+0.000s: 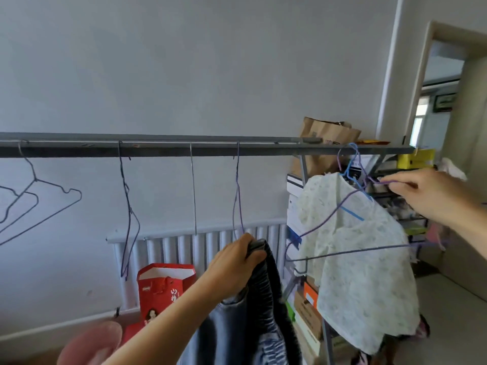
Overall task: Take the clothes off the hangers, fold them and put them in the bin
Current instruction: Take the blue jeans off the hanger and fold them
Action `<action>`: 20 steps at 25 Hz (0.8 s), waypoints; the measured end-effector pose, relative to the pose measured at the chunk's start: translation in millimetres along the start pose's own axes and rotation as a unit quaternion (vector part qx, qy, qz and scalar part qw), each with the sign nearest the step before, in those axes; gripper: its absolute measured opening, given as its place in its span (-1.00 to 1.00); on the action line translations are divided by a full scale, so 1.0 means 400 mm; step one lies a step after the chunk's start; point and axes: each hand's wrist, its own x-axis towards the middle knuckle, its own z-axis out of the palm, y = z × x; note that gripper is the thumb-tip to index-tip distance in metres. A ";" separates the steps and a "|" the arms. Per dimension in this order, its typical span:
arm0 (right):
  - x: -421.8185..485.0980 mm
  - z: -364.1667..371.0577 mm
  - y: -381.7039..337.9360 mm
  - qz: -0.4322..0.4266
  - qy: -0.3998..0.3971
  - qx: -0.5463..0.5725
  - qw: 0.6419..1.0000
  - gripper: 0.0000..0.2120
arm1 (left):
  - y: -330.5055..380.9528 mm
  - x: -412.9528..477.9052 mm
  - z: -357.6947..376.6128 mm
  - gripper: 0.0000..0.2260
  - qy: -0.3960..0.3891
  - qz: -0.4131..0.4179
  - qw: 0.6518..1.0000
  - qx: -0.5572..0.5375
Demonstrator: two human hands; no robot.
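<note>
A grey metal rail (163,149) runs across the view with several bare wire hangers (47,198) hooked on it. My left hand (234,262) grips the dark elastic waistband of a pair of blue denim trousers (263,306) that hang below it, just under a purple hanger (238,196). My right hand (427,193) pinches the shoulder end of another purple wire hanger (329,222) that lies tilted in front of a pale floral shirt (361,272). The shirt hangs on a blue hanger (351,164) at the rail's right end. No bin is in view.
A white radiator (189,248) stands on the wall behind, with a red paper bag (160,288) in front of it. Stacked boxes and a brown paper bag (326,138) fill shelves at the right. A doorway (434,101) opens at far right. Something pink and blurred (89,343) is at lower left.
</note>
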 end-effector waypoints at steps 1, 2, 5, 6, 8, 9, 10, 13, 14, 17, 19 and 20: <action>0.030 0.010 -0.027 0.005 -0.013 -0.018 1.000 -0.74 | -0.006 -0.002 -0.009 -0.82 0.000 -0.017 1.000 -0.020; 0.059 0.031 -0.066 0.003 -0.020 -0.018 1.000 -0.73 | -0.011 -0.003 -0.019 -0.82 0.003 -0.028 0.999 -0.039; 0.147 0.125 -0.211 -0.001 -0.032 0.011 0.999 -0.76 | -0.028 0.002 -0.053 -0.86 0.024 -0.043 0.995 -0.086; 0.176 0.154 -0.260 -0.008 -0.025 0.019 0.999 -0.79 | -0.034 0.003 -0.065 -0.88 0.032 -0.046 0.992 -0.112; 0.221 0.196 -0.347 -0.013 -0.016 0.031 0.999 -0.81 | -0.041 0.002 -0.092 -0.87 0.044 -0.053 0.986 -0.154; 0.239 0.211 -0.384 -0.009 -0.019 0.042 0.999 -0.79 | -0.045 -0.002 -0.103 -0.87 0.048 -0.057 0.983 -0.167; 0.253 0.225 -0.413 -0.001 -0.024 0.056 0.998 -0.76 | -0.049 -0.006 -0.112 -0.87 0.053 -0.060 0.980 -0.180; 0.263 0.272 -0.465 0.008 -0.031 0.082 0.996 -0.70 | -0.063 -0.024 -0.136 -0.87 0.069 -0.069 0.974 -0.204; 0.258 0.293 -0.465 0.009 -0.038 0.086 0.996 -0.70 | -0.067 -0.031 -0.145 -0.86 0.074 -0.072 0.972 -0.211; 0.222 0.344 -0.451 0.010 -0.089 0.075 0.993 -0.73 | -0.069 -0.052 -0.171 -0.83 0.101 -0.087 0.966 -0.221; 0.195 0.349 -0.438 0.022 -0.098 0.068 0.993 -0.74 | -0.059 -0.068 -0.193 -0.83 0.118 -0.091 0.964 -0.220; 0.180 0.344 -0.434 0.027 -0.091 0.056 0.994 -0.73 | -0.054 -0.078 -0.206 -0.83 0.125 -0.090 0.964 -0.219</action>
